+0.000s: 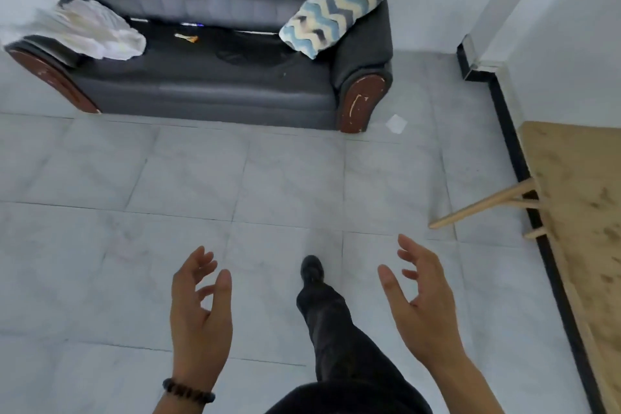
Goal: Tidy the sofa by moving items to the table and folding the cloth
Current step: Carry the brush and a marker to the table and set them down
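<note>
Approach step: left hand (201,309) and right hand (421,309) both spread, empty. White cloth (97,28) lies crumpled on sofa (201,77) armrest on my left; small yellowish item (186,38) on seat. I'd carry item to desk (584,212) first, then take cloth by corners.

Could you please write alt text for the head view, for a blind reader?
The left hand and right hand hover open and empty before a grey sofa bearing a crumpled white cloth and zigzag cushion; a wooden table stands at right.
</note>
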`<state>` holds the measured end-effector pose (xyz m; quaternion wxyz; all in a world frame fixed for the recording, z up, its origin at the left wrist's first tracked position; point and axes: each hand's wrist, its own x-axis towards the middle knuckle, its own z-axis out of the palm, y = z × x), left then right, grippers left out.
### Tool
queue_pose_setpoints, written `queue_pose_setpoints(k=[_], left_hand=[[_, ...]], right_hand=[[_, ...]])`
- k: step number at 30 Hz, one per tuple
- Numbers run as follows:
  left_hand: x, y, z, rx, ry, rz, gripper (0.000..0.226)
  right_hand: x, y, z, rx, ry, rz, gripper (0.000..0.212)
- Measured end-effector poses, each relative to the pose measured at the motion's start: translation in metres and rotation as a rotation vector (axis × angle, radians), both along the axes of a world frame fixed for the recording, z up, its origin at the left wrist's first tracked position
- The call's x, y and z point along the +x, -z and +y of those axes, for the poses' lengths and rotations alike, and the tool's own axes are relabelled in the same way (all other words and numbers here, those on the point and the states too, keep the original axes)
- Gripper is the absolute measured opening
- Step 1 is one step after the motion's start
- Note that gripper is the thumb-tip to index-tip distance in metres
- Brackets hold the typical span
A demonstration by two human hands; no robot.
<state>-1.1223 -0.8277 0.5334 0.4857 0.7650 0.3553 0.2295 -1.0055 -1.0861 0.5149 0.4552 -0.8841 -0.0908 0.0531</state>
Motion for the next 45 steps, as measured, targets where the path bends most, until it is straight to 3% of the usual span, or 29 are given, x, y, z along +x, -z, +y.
queue_pose_setpoints(k=[4, 11, 20, 25, 31, 40, 45], left_hand=[[0.061, -0.01, 0.067, 0.026, -0.077, 0.051, 0.04], [0.142, -0.049, 0.177, 0.043, -0.281, 0.025, 0.036], [0.24, -0.002, 0.333, -0.005, -0.441, 0.018, 0.046], [0.323, -0.002, 0.469, -0.015, -0.404, 0.001, 0.04], [0.437, -0.039, 0.622, 0.093, -0.214, -0.033, 0.044], [0.606, -0.008, 0.8, 0.11, -0.09, 0.031, 0.043], [0.692, -0.021, 0.904, 0.11, -0.062, 0.052, 0.047]], right_hand=[[0.09, 0.007, 0.082, 0.062, -0.073, 0.057, 0.052], [0.223, -0.037, 0.238, 0.044, -0.331, 0.051, 0.053], [0.346, -0.017, 0.437, -0.025, -0.5, 0.06, 0.05], [0.425, -0.03, 0.568, -0.007, -0.482, 0.01, 0.049], [0.511, -0.052, 0.69, 0.065, -0.37, -0.013, 0.047], [0.644, -0.002, 0.857, 0.129, -0.204, 0.065, 0.051], [0.725, 0.003, 0.963, 0.13, -0.202, 0.106, 0.047]])
